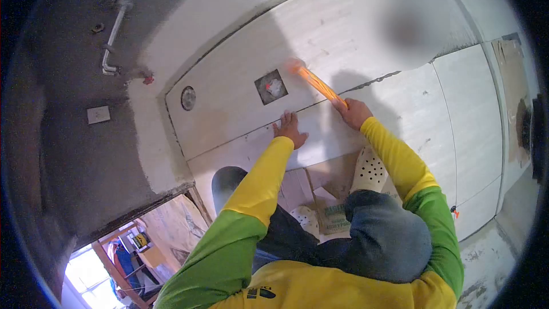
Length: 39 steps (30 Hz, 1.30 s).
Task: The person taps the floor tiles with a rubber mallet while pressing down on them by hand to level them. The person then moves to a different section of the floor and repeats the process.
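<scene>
My right hand is wrapped round the lower end of the orange-yellow handle of a mallet. Its reddish head is blurred and sits over the large pale tile, just right of the square cutout. My left hand lies with fingers spread at the joint between that far tile and the nearer tile. Inside the cutout is a whitish crumpled lump. A round hole shows in the far tile's left end.
Flattened cardboard lies under my white clogs. A bent pipe and a white wall box are on the grey wall at left. A doorway opens lower left. A small red-and-black piece rests on the right tiles.
</scene>
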Tool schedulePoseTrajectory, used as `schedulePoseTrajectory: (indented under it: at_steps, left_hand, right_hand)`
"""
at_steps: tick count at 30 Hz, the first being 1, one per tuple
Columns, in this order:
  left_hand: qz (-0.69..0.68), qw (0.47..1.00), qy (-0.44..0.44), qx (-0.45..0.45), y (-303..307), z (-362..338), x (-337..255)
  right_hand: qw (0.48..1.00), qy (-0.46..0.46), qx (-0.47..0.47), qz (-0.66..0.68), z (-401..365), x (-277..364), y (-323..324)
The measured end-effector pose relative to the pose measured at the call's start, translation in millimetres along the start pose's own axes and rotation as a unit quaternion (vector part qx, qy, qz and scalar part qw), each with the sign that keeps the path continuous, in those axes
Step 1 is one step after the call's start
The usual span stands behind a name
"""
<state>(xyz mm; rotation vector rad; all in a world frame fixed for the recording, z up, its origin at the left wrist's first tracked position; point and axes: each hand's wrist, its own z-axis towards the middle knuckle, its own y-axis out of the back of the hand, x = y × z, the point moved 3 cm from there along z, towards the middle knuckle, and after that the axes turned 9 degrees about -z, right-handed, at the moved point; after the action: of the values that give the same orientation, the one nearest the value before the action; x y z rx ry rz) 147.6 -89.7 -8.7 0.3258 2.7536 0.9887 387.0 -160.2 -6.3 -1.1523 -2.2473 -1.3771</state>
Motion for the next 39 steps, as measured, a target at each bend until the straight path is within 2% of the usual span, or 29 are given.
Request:
schedulePoseTrajectory:
  at_steps: [2, 6, 8, 9, 11, 12, 13, 14, 15, 16, 17, 18, 19, 20, 22, 23, 27, 29, 30, 32, 33, 35, 36, 38, 39]
  left_hand:
    - [0.004, 1.000, -0.003, -0.004, -0.4, 5.1, 2.8]
    - [0.014, 1.000, -0.003, 0.007, 0.3, 2.3, 1.2]
    - [0.007, 1.000, -0.003, 0.008, 1.2, 2.1, 2.8]
    - [0.000, 1.000, -0.005, 0.010, 2.4, 3.1, 2.6]
    - [-0.011, 1.000, -0.011, 0.005, 3.7, 8.0, 8.0]
    - [-0.025, 0.999, -0.018, 0.005, 1.2, 8.9, 12.5]
    - [-0.025, 1.000, -0.017, 0.003, 4.1, 11.1, 18.7]
    - [-0.079, 0.997, -0.014, -0.012, 11.6, 14.0, 29.2]
    - [-0.132, 0.991, -0.010, -0.025, 17.9, 16.3, 42.8]
    - [-0.128, 0.991, -0.008, -0.026, 21.5, 23.4, 57.8]
    - [-0.116, 0.989, 0.027, -0.083, 28.2, 30.3, 74.3]
    - [-0.106, 0.983, 0.060, -0.139, 34.6, 35.7, 87.8]
    - [-0.104, 0.983, 0.058, -0.139, 42.0, 37.6, 96.0]
    - [-0.079, 0.991, 0.079, -0.079, 47.2, 40.4, 105.4]
    - [-0.049, 0.994, 0.098, 0.010, 42.1, 57.9, 121.5]
    - [-0.048, 0.994, 0.096, 0.012, 41.0, 58.1, 119.3]
    - [-0.039, 0.994, 0.097, 0.022, 42.8, 50.1, 114.9]
    - [-0.047, 0.994, 0.091, 0.022, 43.6, 45.7, 113.9]
    - [-0.049, 0.994, 0.093, 0.024, 43.3, 44.6, 113.1]
    - [-0.052, 0.993, 0.098, 0.027, 42.7, 42.7, 112.9]
    - [-0.052, 0.995, 0.089, 0.020, 40.2, 44.7, 114.1]
    - [-0.045, 0.996, 0.081, 0.012, 39.8, 50.3, 119.8]
    - [-0.054, 0.995, 0.079, 0.020, 40.6, 49.6, 119.8]
    - [-0.064, 0.995, 0.075, 0.025, 39.9, 48.4, 116.9]
    - [-0.054, 0.995, 0.078, 0.026, 39.7, 47.6, 116.2]
  right_hand:
    - [0.997, 0.050, 0.011, 0.056, -20.6, 45.7, 32.3]
    - [0.993, 0.062, -0.052, 0.085, 1.4, 46.6, 0.5]
    - [1.000, 0.000, -0.025, 0.010, 44.9, 24.3, -22.1]
    - [1.000, 0.003, -0.026, 0.011, 43.4, 33.2, -10.1]
    - [0.995, 0.055, 0.027, 0.079, 32.8, 71.0, 19.8]
    - [0.995, 0.055, 0.029, 0.081, 33.0, 80.3, 12.2]
    - [0.989, 0.098, -0.021, 0.107, 35.4, 90.4, 6.5]
    - [0.978, 0.142, -0.072, 0.133, 40.8, 100.0, 4.2]
    - [0.977, 0.145, -0.072, 0.136, 50.8, 105.1, -2.2]
    - [0.986, 0.114, -0.084, 0.088, 63.1, 107.9, -6.7]
    - [0.991, 0.081, -0.096, 0.039, 74.7, 108.9, -9.6]
    - [0.991, 0.081, -0.097, 0.040, 86.0, 112.9, -7.4]
    - [0.993, 0.097, -0.059, 0.027, 97.0, 119.5, -5.2]
    - [0.993, 0.111, -0.022, 0.015, 104.7, 126.4, -5.6]
    - [0.989, 0.145, -0.016, 0.036, 81.3, 159.3, 12.7]
    - [0.983, 0.176, -0.006, 0.058, 71.9, 170.2, 18.3]
    - [0.985, 0.168, -0.017, 0.043, 104.1, 176.6, -3.9]
    - [0.974, 0.211, 0.051, -0.060, 122.2, 184.4, -1.6]
    - [0.975, 0.210, 0.050, -0.058, 121.8, 189.0, -3.2]
    - [0.986, 0.129, 0.047, 0.097, 121.3, 197.0, -8.3]
    - [0.986, 0.130, 0.047, 0.098, 124.7, 195.4, -12.0]
    - [0.985, 0.154, -0.058, 0.060, 129.5, 190.9, -13.4]
    - [0.985, 0.152, -0.055, 0.065, 141.4, 187.2, -17.0]
    - [0.993, 0.077, 0.040, 0.074, 177.8, 175.9, -17.2]
    - [0.994, 0.073, 0.038, 0.077, 168.8, 179.5, -9.1]
